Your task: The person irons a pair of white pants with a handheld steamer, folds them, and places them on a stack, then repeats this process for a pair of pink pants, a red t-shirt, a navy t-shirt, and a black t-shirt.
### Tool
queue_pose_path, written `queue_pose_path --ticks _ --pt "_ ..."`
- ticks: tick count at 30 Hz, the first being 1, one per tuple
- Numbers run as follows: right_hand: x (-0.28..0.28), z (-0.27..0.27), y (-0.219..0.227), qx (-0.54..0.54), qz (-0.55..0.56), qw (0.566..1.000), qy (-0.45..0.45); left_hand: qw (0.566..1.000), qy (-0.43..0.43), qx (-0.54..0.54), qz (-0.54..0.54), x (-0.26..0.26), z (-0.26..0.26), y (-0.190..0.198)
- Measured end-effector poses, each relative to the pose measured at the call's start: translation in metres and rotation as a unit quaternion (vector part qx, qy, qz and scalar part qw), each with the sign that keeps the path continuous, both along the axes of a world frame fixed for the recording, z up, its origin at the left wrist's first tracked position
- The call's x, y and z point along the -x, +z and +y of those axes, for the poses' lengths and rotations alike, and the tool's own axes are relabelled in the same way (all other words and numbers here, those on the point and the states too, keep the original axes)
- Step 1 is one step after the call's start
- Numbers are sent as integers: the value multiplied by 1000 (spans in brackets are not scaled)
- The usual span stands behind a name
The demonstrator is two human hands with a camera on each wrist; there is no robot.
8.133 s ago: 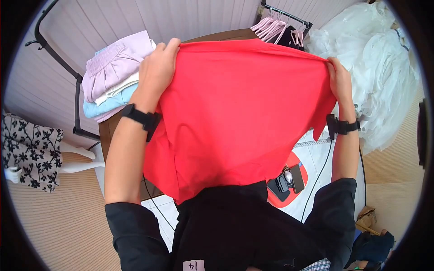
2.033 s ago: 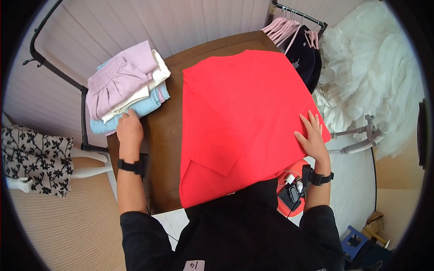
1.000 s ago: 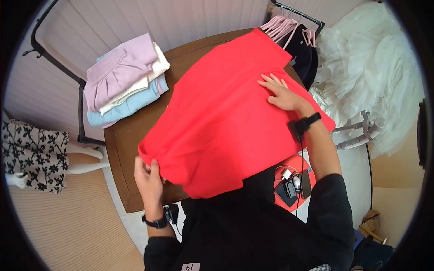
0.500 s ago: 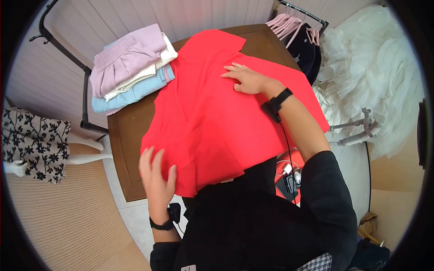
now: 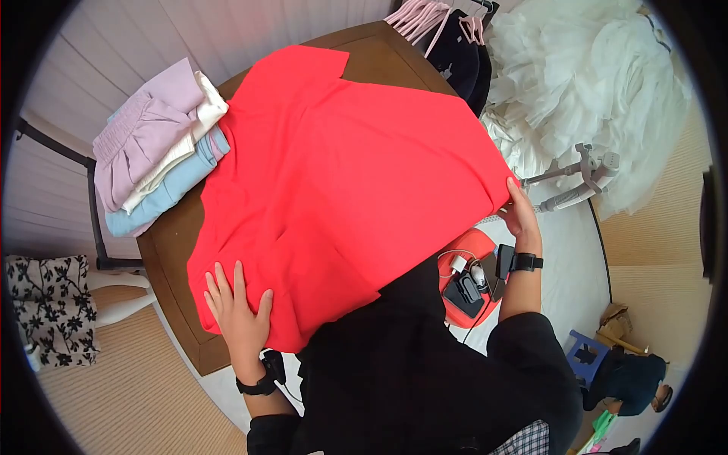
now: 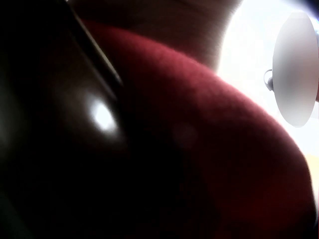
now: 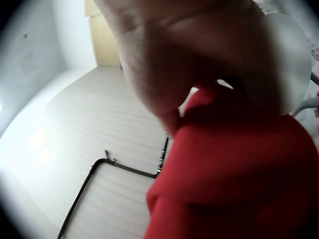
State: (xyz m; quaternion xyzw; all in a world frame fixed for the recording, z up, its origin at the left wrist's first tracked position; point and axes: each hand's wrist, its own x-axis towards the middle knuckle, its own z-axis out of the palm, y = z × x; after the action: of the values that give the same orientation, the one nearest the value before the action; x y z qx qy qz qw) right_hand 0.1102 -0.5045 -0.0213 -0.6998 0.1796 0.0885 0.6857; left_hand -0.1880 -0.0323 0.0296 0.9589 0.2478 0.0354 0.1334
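Note:
A red garment (image 5: 364, 167) lies spread over the brown table (image 5: 171, 265), a sleeve pointing to the back. With fingers spread, the left hand (image 5: 241, 322) rests flat on its near left part. At the garment's right corner, the right hand (image 5: 522, 216) grips the edge, thumb on top and fingers under it. The right wrist view has the red cloth (image 7: 224, 164) hanging from the right hand (image 7: 184, 55). Dark and blurred, the left wrist view holds red cloth (image 6: 199, 109) close to the lens.
Folded clothes (image 5: 163, 144) are stacked at the table's back left, touching the garment. A red stool (image 5: 462, 315) with small devices stands near the right forearm. Beyond are a grey stand (image 5: 580, 182), a white gown (image 5: 584, 83), pink hangers (image 5: 417, 19) and a blue stool (image 5: 588, 356).
The right hand has moved from the garment's middle to its right corner and grips it. The left hand now lies flatter on the cloth. The head view has shifted.

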Motion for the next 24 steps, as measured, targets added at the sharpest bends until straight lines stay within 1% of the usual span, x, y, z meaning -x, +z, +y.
queue_pose_path --ticks 1,2,4,6,7,8,9,10,12,14,15,16,17,18,20,21,22,23,24 --pt "-1 -2 -2 -113 59 991 28 1000 8 -2 2 0 0 0" --pt "-4 -4 -2 -114 60 991 35 1000 16 -3 2 0 0 -1" --pt "-12 -6 0 -59 -17 997 55 1000 10 -10 -2 1 -1 -1" --pt "-27 -14 11 85 -13 994 68 1000 23 -17 -2 2 -2 -1" --pt "-45 -28 1 166 -65 980 91 1000 23 -20 -3 3 -3 -2" --pt "-65 -37 -8 245 -119 956 111 999 29 -20 -4 4 -4 -2" --pt "-82 -38 1 341 -185 912 134 999 31 -25 -4 6 -6 -3" --pt "-100 -33 16 432 -248 853 154 999 32 -30 -4 6 -8 -3" --pt "-141 -8 54 449 -351 805 167 999 42 -33 3 5 -23 1" --pt "-197 26 95 599 -331 710 164 998 44 -38 12 3 -35 9" --pt "-218 53 118 612 -355 692 144 999 37 -29 15 3 -41 14" --pt "-244 75 139 617 -392 666 149 999 31 -21 17 1 -44 19" --pt "-245 109 170 634 -397 647 146 998 15 -56 10 0 -48 23" --pt "-263 129 186 614 -458 625 151 998 15 -57 10 0 -49 23" --pt "-281 170 208 595 -436 656 158 998 4 -58 9 -3 -50 24" --pt "-288 178 200 594 -436 657 157 998 4 -59 9 -4 -51 25" --pt "-294 184 182 588 -442 650 190 999 1 -47 4 -5 -51 26" --pt "-288 193 174 582 -446 643 223 999 -2 -36 -1 -5 -51 26" --pt "-280 196 167 594 -359 673 257 999 -3 -36 -1 -4 -50 26"
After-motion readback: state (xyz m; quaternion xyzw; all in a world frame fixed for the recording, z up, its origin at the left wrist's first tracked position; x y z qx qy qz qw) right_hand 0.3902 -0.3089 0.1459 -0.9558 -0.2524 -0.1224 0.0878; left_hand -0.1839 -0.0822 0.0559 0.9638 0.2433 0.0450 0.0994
